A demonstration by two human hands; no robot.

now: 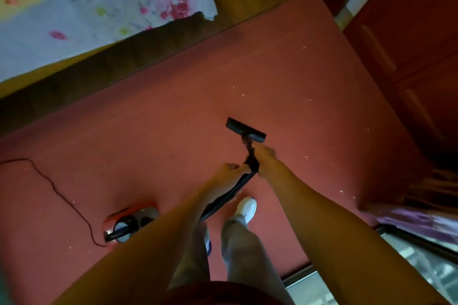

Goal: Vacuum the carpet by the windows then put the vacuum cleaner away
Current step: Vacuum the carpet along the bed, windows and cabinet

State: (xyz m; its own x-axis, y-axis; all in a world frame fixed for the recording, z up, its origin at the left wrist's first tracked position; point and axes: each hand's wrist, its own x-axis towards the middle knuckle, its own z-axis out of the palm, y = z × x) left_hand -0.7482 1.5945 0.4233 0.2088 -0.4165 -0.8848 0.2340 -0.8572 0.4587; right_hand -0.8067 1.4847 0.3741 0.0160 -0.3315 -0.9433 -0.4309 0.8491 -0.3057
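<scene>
Standing on the red carpet, the person shows 2 trousered legs and 1 white shoe directly below both hands. Window glass lies below and right of the right forearm. Below and left of the left hand, the orange vacuum cleaner body sits on the carpet, its cord trailing further left. The black ribbed hose rises from behind the left forearm to the hands. The left hand is curled around the hose's upper end. The right hand, just beside it, grips the wand; finger detail is blurred. Beyond the right hand, the floor nozzle rests on the carpet. Pale specks lie further out. Far left is a floral bed sheet; far right, a red wooden cabinet.
</scene>
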